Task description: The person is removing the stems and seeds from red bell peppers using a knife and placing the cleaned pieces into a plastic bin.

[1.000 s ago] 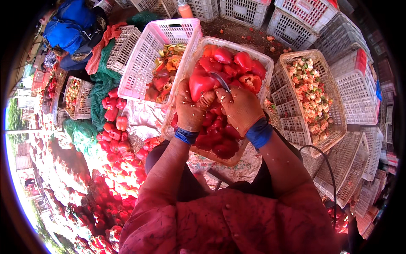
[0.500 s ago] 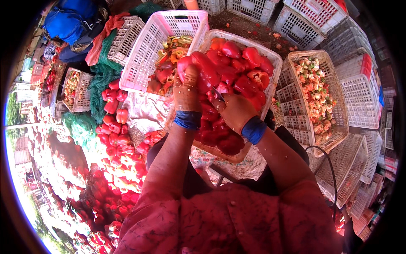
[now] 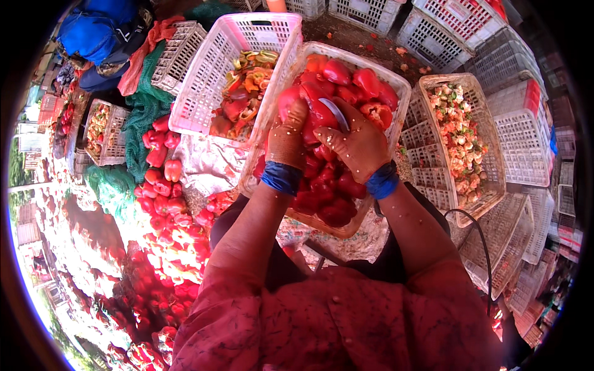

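1. A red bell pepper [image 3: 307,110] is held up over the far half of a pale plastic crate [image 3: 396,93]. That crate is heaped with cut red pepper pieces [image 3: 322,185] and sits just in front of the person's lap.
2. The left hand [image 3: 286,139] is wrapped around the pepper from its left side, fingers closed on it (the fingertips are hidden behind the fruit).
3. The right hand [image 3: 356,142] is closed around a small knife [image 3: 336,113]. Its curved grey blade lies against the pepper's right side, touching it.
4. Both wrists wear blue bands [image 3: 281,177], and both forearms are speckled with pale seeds.
5. Just left of the crate, touching its rim, stands a pink basket [image 3: 204,93] holding mixed red, orange and green pepper scraps [image 3: 244,86].
6. To the right of the crate is a tan basket [image 3: 433,154] with a layer of pale cores and trimmings [image 3: 458,133] in it.
7. Beyond it and along the right edge lie stacked white and grey crates [image 3: 526,142], some tipped on their sides.
8. On the ground to the left a large pile of whole red peppers [image 3: 170,216] spreads toward the lower edge, beside green netting [image 3: 145,117].
9. At the top left a person in blue [image 3: 102,34] crouches near more small baskets.
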Available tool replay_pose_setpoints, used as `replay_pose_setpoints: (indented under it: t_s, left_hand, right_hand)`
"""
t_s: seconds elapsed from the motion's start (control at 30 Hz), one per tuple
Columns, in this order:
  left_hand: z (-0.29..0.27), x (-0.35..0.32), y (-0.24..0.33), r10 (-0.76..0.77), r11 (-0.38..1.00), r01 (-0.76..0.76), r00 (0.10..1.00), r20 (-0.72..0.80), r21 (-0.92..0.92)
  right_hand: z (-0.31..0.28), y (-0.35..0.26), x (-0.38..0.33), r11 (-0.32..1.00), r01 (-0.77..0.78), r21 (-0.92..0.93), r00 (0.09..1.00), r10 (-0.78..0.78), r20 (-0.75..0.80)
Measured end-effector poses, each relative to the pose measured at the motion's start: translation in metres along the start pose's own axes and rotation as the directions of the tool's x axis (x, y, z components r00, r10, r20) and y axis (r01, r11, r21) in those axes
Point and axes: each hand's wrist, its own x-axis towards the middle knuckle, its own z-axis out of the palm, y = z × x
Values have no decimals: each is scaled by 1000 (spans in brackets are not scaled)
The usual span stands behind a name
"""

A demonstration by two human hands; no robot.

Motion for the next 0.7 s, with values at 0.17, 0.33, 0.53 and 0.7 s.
replay_pose_setpoints:
  t_s: [0.17, 0.33, 0.53, 0.7]
  left_hand:
    - [-8, -2, -19, 123, 924, -170, 980, 155, 342]
    - [11, -25, 18, -139, 990, 140, 961, 239, 16]
    - [-4, -13, 30, -155, 971, 219, 886, 438, -99]
    - [1, -21, 40, -201, 944, 296, 869, 453, -147]
  right_hand:
    - [-15, 18, 5, 872, -364, 328, 928, 311, 204]
    - [-39, 10, 5, 730, -583, 356, 789, 405, 461]
    - [-44, 19, 7, 682, -630, 371, 736, 371, 566]
    - [-43, 29, 2, 586, -668, 460, 719, 347, 602]
